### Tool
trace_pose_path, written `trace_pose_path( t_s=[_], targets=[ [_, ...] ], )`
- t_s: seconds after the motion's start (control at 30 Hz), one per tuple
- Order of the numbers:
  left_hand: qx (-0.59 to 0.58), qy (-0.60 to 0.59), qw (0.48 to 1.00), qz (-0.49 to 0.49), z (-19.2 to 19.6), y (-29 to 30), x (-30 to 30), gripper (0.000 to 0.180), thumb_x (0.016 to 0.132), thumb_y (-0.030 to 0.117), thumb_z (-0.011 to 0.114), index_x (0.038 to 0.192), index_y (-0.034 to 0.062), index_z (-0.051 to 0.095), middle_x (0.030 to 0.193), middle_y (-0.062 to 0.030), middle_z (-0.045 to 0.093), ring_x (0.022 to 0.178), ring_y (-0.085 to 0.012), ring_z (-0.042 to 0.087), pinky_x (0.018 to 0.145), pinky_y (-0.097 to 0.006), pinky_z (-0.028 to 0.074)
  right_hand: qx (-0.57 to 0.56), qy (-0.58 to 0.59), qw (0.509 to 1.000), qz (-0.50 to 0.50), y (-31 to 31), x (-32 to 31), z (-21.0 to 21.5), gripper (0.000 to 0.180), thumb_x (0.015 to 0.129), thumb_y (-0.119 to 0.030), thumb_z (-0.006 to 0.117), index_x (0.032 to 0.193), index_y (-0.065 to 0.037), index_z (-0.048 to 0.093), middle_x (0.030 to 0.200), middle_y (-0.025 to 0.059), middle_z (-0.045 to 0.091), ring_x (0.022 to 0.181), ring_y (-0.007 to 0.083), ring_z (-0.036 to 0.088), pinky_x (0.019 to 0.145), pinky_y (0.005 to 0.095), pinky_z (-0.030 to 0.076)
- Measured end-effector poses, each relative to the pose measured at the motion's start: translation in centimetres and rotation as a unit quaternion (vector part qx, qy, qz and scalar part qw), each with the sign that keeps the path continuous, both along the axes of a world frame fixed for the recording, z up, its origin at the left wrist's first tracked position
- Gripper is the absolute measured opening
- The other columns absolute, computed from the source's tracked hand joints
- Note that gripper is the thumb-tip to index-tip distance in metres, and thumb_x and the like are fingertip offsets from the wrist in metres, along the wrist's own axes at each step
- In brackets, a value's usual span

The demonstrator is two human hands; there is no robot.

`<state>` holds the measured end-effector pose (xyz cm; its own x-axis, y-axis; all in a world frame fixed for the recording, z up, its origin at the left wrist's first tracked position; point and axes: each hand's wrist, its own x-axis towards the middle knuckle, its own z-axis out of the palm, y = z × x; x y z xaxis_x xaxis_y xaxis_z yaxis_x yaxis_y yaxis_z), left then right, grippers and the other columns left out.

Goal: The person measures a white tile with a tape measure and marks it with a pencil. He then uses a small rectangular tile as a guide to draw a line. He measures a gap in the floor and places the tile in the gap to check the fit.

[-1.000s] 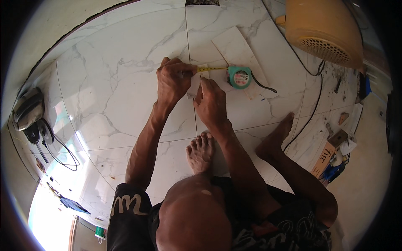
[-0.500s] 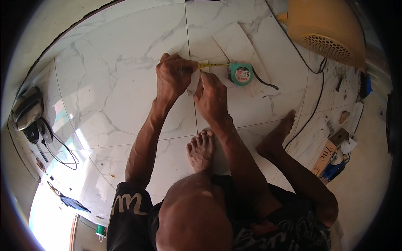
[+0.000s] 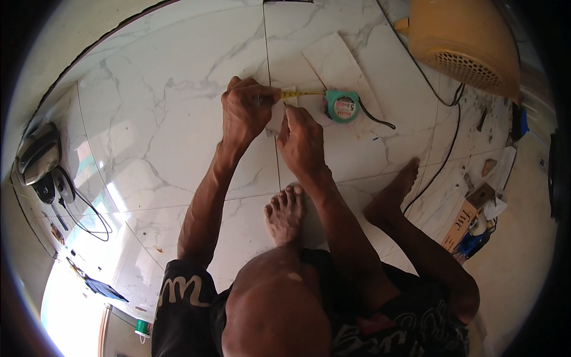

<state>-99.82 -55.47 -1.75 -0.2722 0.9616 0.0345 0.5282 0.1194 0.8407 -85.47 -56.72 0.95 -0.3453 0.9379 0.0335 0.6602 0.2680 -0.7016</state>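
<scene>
My left hand (image 3: 247, 110) is closed, its thumb and fingers pinching the free end of the yellow blade of a tape measure (image 3: 342, 107). The green case lies to the right on the floor, its black wrist strap trailing off. Between them the blade (image 3: 302, 93) runs over a small pale flat piece (image 3: 289, 95), partly hidden by my hands. Just below the blade, my right hand (image 3: 302, 140) is closed around a thin pencil-like thing (image 3: 285, 103), its tip by the piece's edge; most of it is hidden in the fingers.
A larger pale flat board (image 3: 342, 65) lies beyond the tape case on the marbled tile floor. At the upper right stands a yellow perforated housing (image 3: 464, 50) with a black cable (image 3: 449, 143). Corded tools (image 3: 41, 157) sit at the left; assorted scraps (image 3: 476, 220) lie along the right.
My right hand has shifted very slightly down, away from the blade. The tape case has tilted a little; the left hand keeps its grip on the blade's end.
</scene>
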Motion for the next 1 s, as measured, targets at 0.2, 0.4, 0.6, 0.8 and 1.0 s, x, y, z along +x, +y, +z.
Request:
trace_pose_path(
  t_s=[0.2, 0.4, 0.6, 0.8, 1.0],
  targets=[
    [-0.018, 0.003, 1.0, 0.0, 0.36, -0.08, 0.02, 0.018, 0.071, -0.003, 0.074, 0.08, 0.0118, 0.081, 0.071, -0.0038, 0.069, 0.07, -0.0235, 0.055, 0.072, -0.035, 0.049, -0.006, -0.015, 1.0, -0.003, 0.02, -0.22, -0.34, 0.021, 0.079, 0.012, 0.065, 0.098, 0.008, 0.057, 0.09, 0.0267, 0.063, 0.081, 0.0475, 0.065, 0.067, 0.0504, 0.051],
    [-0.007, -0.01, 1.0, -0.001, 0.06, -0.13, -0.05, 0.019, 0.071, -0.003, 0.074, 0.08, 0.012, 0.081, 0.072, -0.0037, 0.07, 0.07, -0.0231, 0.056, 0.073, -0.035, 0.049, -0.009, -0.022, 1.0, -0.002, -0.08, -0.22, -0.29, 0.02, 0.079, 0.011, 0.066, 0.098, 0.008, 0.057, 0.091, 0.0267, 0.064, 0.082, 0.0469, 0.065, 0.068, 0.0505, 0.051],
    [-0.02, -0.005, 1.0, -0.007, 0.33, 0.08, -0.06, 0.02, 0.07, -0.005, 0.075, 0.08, 0.0119, 0.081, 0.073, -0.0036, 0.07, 0.069, -0.0226, 0.055, 0.072, -0.035, 0.049, 0.004, -0.046, 0.999, 0.013, -0.07, 0.05, -0.44, 0.027, 0.077, 0.008, 0.068, 0.101, 0.006, 0.057, 0.09, 0.0224, 0.063, 0.081, 0.0415, 0.067, 0.07, 0.0469, 0.055],
    [-0.027, 0.0, 1.0, -0.013, 0.3, 0.06, -0.26, 0.02, 0.07, -0.005, 0.075, 0.08, 0.0115, 0.081, 0.073, -0.0035, 0.071, 0.068, -0.0227, 0.054, 0.072, -0.035, 0.049, -0.006, -0.042, 0.999, 0.008, -0.55, 0.2, -0.66, 0.026, 0.077, 0.008, 0.068, 0.101, 0.007, 0.057, 0.09, 0.0227, 0.062, 0.082, 0.0416, 0.067, 0.071, 0.0469, 0.055],
    [-0.012, -0.005, 1.0, -0.017, 0.27, 0.15, -0.27, 0.021, 0.071, -0.006, 0.074, 0.081, 0.0107, 0.082, 0.072, -0.0043, 0.071, 0.068, -0.0229, 0.054, 0.073, -0.034, 0.049, 0.009, -0.042, 0.999, 0.01, -0.25, 0.16, -0.42, 0.028, 0.076, 0.009, 0.068, 0.102, 0.007, 0.058, 0.093, 0.0232, 0.063, 0.082, 0.0419, 0.067, 0.072, 0.0467, 0.055]
  ],
)
